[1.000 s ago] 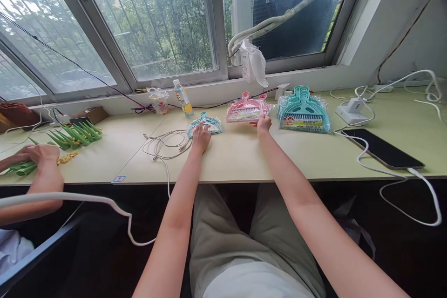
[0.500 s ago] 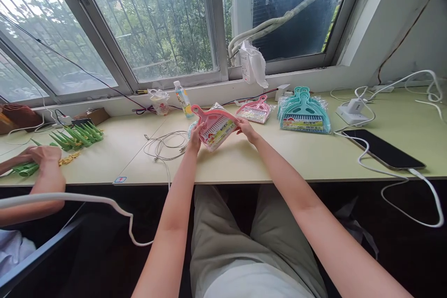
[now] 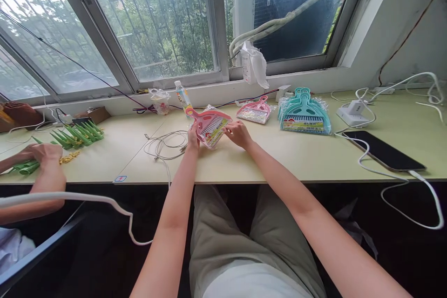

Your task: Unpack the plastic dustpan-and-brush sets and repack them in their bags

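Note:
A pink dustpan and brush set [image 3: 212, 125] in clear plastic wrapping is tilted above the table in front of me. My left hand [image 3: 193, 137] grips its left side, near the handle end, with part of the fingers hidden behind it. At the right edge of the set, my right hand [image 3: 239, 134] is closed in a pinch on the plastic wrapper. A printed label strip with a yellow-green band shows across the brush bristles. Behind my right hand lies another wrapped pink set [image 3: 255, 111], and to its right is a stack of wrapped teal dustpan sets [image 3: 304, 114].
On the left, a co-worker's hands [image 3: 44, 152] work at green tapered pieces [image 3: 78, 136]. Coiled cable [image 3: 164, 146] and a drink bottle [image 3: 182, 94] are near my left hand. Right of the teal stack are a charger block [image 3: 354, 112] and a phone [image 3: 384, 150] with a white cord.
My right hand has shifted left along the pink set's right edge, its fingers drawing into a pinch. The set has turned slightly and moved a little left in my left hand.

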Available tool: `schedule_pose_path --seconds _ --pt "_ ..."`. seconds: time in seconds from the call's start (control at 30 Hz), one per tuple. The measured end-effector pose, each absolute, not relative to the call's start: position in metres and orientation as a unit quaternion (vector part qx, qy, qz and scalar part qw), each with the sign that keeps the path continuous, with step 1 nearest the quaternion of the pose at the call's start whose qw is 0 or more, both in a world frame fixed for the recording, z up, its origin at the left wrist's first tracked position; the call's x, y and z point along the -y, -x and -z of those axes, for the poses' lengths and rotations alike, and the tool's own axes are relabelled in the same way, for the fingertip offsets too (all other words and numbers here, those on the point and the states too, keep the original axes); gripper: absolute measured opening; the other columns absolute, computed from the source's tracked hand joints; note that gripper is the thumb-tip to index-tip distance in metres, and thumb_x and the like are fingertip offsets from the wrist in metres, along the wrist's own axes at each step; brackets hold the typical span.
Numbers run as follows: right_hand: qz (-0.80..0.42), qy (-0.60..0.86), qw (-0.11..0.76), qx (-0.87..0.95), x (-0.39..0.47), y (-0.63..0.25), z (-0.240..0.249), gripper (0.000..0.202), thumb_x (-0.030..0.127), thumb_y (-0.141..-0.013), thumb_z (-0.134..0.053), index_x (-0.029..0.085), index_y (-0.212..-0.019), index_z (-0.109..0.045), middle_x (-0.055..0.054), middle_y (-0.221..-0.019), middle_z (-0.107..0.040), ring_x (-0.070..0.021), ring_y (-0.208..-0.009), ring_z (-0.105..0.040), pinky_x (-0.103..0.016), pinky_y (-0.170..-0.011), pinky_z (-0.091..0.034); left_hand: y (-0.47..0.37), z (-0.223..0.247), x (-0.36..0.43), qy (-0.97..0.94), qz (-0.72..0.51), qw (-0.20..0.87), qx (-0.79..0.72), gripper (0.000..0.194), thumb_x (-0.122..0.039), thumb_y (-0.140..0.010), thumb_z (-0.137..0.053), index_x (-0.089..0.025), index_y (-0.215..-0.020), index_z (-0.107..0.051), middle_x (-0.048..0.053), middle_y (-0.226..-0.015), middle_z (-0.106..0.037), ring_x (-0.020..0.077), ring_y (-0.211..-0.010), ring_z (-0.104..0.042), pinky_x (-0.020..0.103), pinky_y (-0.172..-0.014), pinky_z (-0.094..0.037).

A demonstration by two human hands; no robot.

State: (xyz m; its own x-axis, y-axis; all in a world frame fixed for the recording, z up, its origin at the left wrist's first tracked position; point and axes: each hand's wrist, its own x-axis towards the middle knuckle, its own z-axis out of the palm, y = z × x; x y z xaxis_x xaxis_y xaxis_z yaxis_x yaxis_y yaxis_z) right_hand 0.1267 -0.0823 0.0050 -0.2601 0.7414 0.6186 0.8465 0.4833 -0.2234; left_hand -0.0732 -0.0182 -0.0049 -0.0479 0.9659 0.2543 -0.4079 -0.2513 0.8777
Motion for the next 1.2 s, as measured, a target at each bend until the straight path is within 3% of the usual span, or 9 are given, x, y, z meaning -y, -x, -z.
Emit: schedule_pose_path --seconds 0.17,0.27,0.4,0.5,0.6,0.73,0.9,1.07,1.2 --pt "-0.049 0.604 0.351 0.714 0.075 -0.134 -0.002 0.046 0.047 -0.102 -0.040 0.021 -0.078 -0.069 -0.007 -0.079 -0.073 -0.0192 -0.082 -0.065 -0.026 -0.072 -0.038 0.075 0.006 0.015 -0.442 -0.661 0.534 -0.288 0.042 -0.053 -0.092 -0.051 -0.016 -0.110 -0.064 0.010 -0.112 -0.071 0.0193 -0.102 -0.067 0.035 -0.094 -0.052" --pt "-0.179 0.604 0.412 0.659 0.069 -0.135 0.001 0.043 0.052 -0.099 -0.045 0.021 -0.080 -0.068 -0.004 -0.070 -0.071 -0.0167 -0.075 -0.066 -0.023 -0.067 -0.041 0.074 0.008 0.015 -0.436 -0.653 0.554 -0.277 0.044 -0.054 -0.094 -0.049 -0.017 -0.112 -0.063 0.010 -0.115 -0.070 0.0202 -0.104 -0.067 0.037 -0.094 -0.053" --pt "-0.420 0.543 0.477 0.548 0.062 -0.134 0.007 0.019 0.035 -0.086 -0.070 0.017 -0.083 -0.066 -0.003 -0.073 -0.072 -0.0103 -0.050 -0.057 -0.021 -0.050 -0.043 0.074 0.007 0.015 -0.425 -0.626 0.573 -0.316 0.042 -0.052 -0.095 -0.051 -0.016 -0.110 -0.065 0.009 -0.110 -0.072 0.0191 -0.096 -0.069 0.035 -0.091 -0.055" --pt "-0.530 0.487 0.512 0.469 0.058 -0.136 0.011 0.014 0.019 -0.077 -0.078 0.015 -0.076 -0.065 -0.003 -0.067 -0.069 -0.0075 -0.044 -0.051 -0.020 -0.044 -0.042 0.076 0.004 0.017 -0.421 -0.603 0.584 -0.342 0.042 -0.052 -0.096 -0.049 -0.017 -0.109 -0.067 0.008 -0.104 -0.074 0.0187 -0.091 -0.069 0.034 -0.086 -0.056" --pt "-0.546 0.457 0.562 0.421 0.054 -0.139 0.012 0.013 0.011 -0.074 -0.079 0.014 -0.073 -0.066 -0.001 -0.064 -0.067 -0.0053 -0.043 -0.048 -0.018 -0.045 -0.045 0.077 0.001 0.018 -0.423 -0.573 0.602 -0.360 0.045 -0.054 -0.097 -0.044 -0.017 -0.104 -0.069 0.007 -0.095 -0.074 0.0184 -0.082 -0.069 0.033 -0.078 -0.058" --pt "-0.556 0.417 0.617 0.368 0.055 -0.139 0.010 0.010 0.006 -0.080 -0.071 0.015 -0.079 -0.067 -0.002 -0.076 -0.073 -0.0084 -0.062 -0.063 -0.017 -0.062 -0.056 0.077 0.001 0.019 -0.431 -0.543 0.605 -0.391 0.044 -0.056 -0.095 -0.048 -0.017 -0.094 -0.068 0.007 -0.080 -0.073 0.0182 -0.070 -0.067 0.033 -0.069 -0.058" --pt "-0.592 0.396 0.605 0.355 0.059 -0.141 0.008 0.016 0.005 -0.075 -0.076 0.014 -0.086 -0.069 -0.007 -0.083 -0.076 -0.0165 -0.076 -0.072 -0.030 -0.074 -0.063 0.076 0.005 0.012 -0.411 -0.572 0.581 -0.408 0.040 -0.051 -0.096 -0.048 -0.017 -0.096 -0.068 0.006 -0.078 -0.072 0.0176 -0.069 -0.067 0.033 -0.072 -0.057" --pt "-0.591 0.376 0.592 0.398 0.061 -0.150 0.004 0.019 0.008 -0.073 -0.081 0.013 -0.087 -0.070 -0.008 -0.085 -0.076 -0.0186 -0.076 -0.073 -0.035 -0.080 -0.063 0.086 0.004 0.005 -0.363 -0.650 0.536 -0.397 0.045 -0.051 -0.099 -0.039 -0.017 -0.106 -0.069 0.008 -0.090 -0.074 0.0185 -0.084 -0.071 0.031 -0.079 -0.056" --pt "-0.578 0.388 0.608 0.382 0.059 -0.159 0.002 0.016 0.004 -0.074 -0.078 0.013 -0.084 -0.070 -0.007 -0.081 -0.076 -0.0173 -0.070 -0.072 -0.036 -0.080 -0.063 0.107 0.000 0.005 -0.335 -0.715 0.463 -0.404 0.058 -0.054 -0.101 -0.022 -0.020 -0.124 -0.063 0.010 -0.104 -0.074 0.0206 -0.106 -0.069 0.035 -0.091 -0.055"
